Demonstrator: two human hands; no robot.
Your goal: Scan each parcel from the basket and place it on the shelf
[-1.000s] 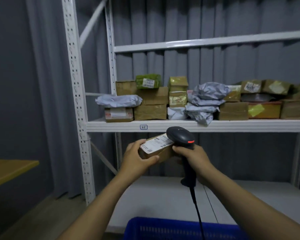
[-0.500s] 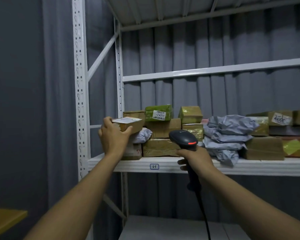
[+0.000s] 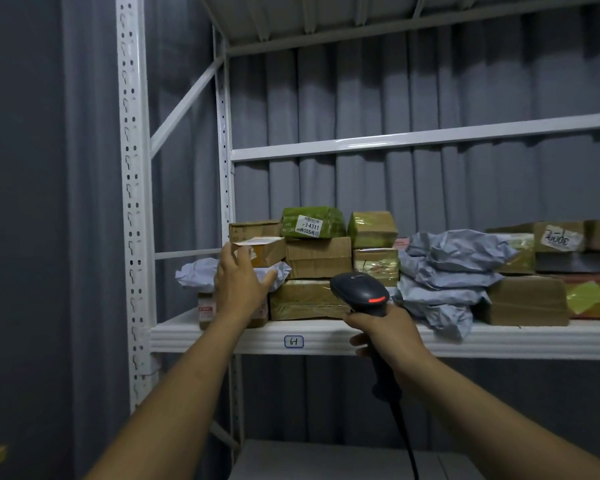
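Nearest, the right hand has its fingers wrapped round the handle of a black barcode scanner, whose head shows a red light and whose cable hangs below the fist. Further in, the left hand reaches to the shelf with fingers straight and slightly spread, thumb out to the side, fingertips against the near face of a small cardboard parcel. That parcel sits at the shelf's left end on a crumpled grey poly mailer, which lies on a taped box. Beside it are stacked brown cartons, a green-wrapped parcel and a heap of grey mailers. A grey curtain hangs behind.
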